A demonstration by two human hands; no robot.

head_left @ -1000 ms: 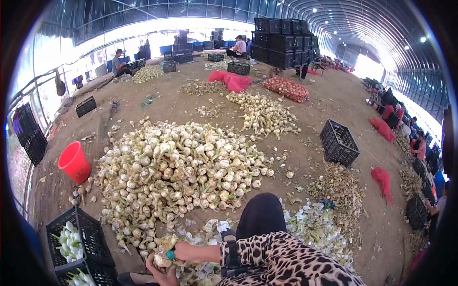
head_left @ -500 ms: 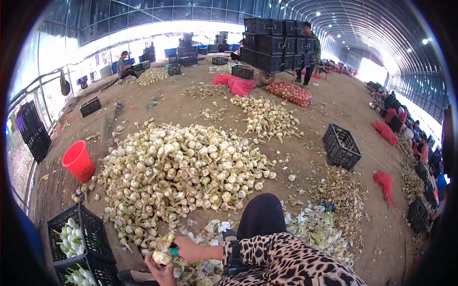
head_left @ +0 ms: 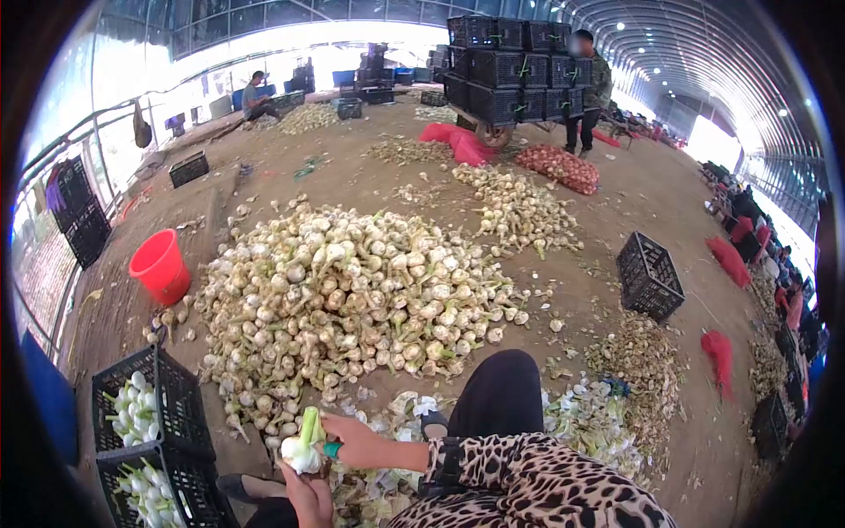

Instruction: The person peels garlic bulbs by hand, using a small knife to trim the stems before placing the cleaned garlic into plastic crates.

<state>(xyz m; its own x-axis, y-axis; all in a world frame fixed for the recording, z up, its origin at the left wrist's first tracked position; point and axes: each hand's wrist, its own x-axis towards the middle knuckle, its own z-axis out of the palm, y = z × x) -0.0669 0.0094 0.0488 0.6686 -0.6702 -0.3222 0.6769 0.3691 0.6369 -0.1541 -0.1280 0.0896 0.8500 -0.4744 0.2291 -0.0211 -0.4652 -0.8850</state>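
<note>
At the bottom of the head view, my left hand cups a garlic bulb from below. The bulb is white and bare-looking, and its pale green stem points up. My right hand is closed beside it around a small green-handled tool; the blade or tip is hidden. Its fingers reach the stem. Just beyond both hands lies a big heap of unpeeled garlic. Peeled skins litter the ground under my hands.
Two black crates of cleaned white garlic stand at left, below a red bucket. Another black crate sits at right, near stem scraps. Behind, a person stands by a cart stacked with crates.
The bulb, brownish and lying tilted earlier, now shows white with its stem upright. The view has shifted slightly. The cart and the person beside it have turned a little.
</note>
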